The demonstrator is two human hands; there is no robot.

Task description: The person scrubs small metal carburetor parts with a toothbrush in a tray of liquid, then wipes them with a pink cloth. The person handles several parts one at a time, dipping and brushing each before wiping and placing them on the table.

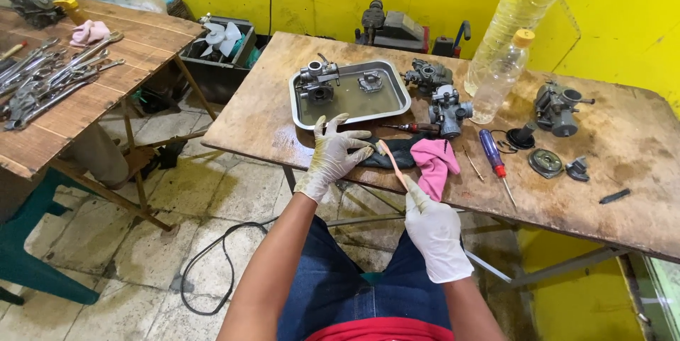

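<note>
L hand [331, 155] fingers spread at table [623, 171] edge; R hand [433, 231] prob. pinching toothbrush [392, 160].

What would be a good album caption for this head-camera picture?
Gloved right hand holds a toothbrush; left hand rests on a dark part beside a pink cloth.
</note>
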